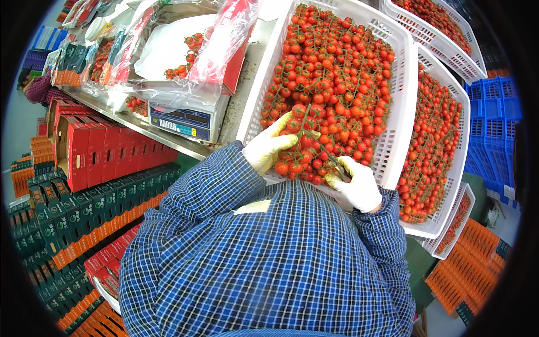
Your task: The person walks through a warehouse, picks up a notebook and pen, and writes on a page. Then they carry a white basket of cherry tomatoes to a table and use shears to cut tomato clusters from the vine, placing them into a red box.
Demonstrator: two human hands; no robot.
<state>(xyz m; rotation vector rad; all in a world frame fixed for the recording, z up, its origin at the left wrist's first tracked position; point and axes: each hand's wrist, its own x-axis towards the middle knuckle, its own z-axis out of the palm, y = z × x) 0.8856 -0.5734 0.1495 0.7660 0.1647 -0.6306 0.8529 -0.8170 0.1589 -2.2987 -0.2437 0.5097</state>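
My left hand (269, 145), in a white glove with yellowish fingers, grips a vine of cherry tomatoes (304, 156) over the near end of a white plastic crate (402, 84). In my gloved right hand (356, 183) is a pair of slim scissors (334, 160); the blades point up and left at the vine's stem. Whether the blades are open cannot be seen. More cherry tomatoes on the vine (337, 71) fill the crate. Left of it, a paper-lined red carton (236, 69) with clear plastic film sits on a digital scale (181, 122) and holds a few tomatoes.
Another white crate of tomatoes (433, 147) stands close on the right, with stacked blue crates (490, 135) beyond. Folded red cartons (113, 151) and green-orange cartons (97, 210) line the left side below the metal table edge (168, 143). A person (40, 88) is at the far left.
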